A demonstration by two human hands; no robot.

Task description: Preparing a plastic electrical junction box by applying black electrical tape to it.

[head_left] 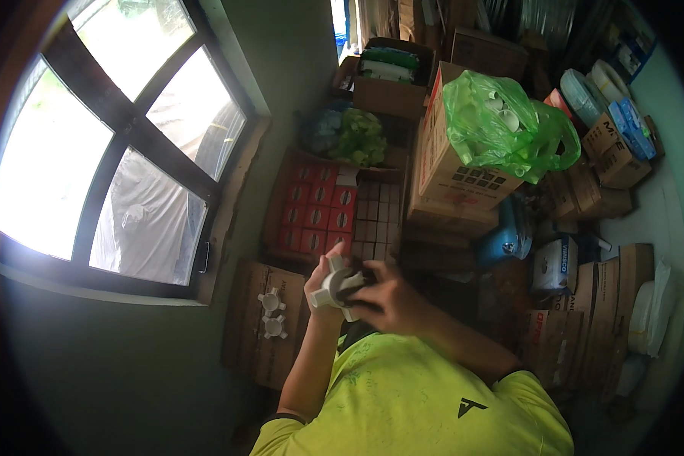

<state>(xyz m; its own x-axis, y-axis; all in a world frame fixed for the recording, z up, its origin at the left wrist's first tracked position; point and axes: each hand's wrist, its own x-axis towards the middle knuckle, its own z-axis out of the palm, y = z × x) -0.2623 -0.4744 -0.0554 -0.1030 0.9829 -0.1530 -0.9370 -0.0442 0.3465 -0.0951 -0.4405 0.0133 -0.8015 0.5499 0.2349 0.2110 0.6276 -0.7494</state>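
Note:
A white plastic fitting (329, 289) with projecting arms is held upright at the centre, above my yellow shirt. My left hand (317, 304) supports it from the left, thumb raised alongside. The fingers of my right hand (376, 296) are curled on its right side, around a darker round part whose details I cannot make out. Two similar white fittings (272, 302) lie on a cardboard box (251, 349) to the lower left.
Red small boxes (318, 209) and plain ones fill cartons ahead. A green bag of white pipe fittings (509, 121) tops stacked cartons (452, 197). More boxes (555, 342) and packages crowd the right. A barred window (129, 99) is at left.

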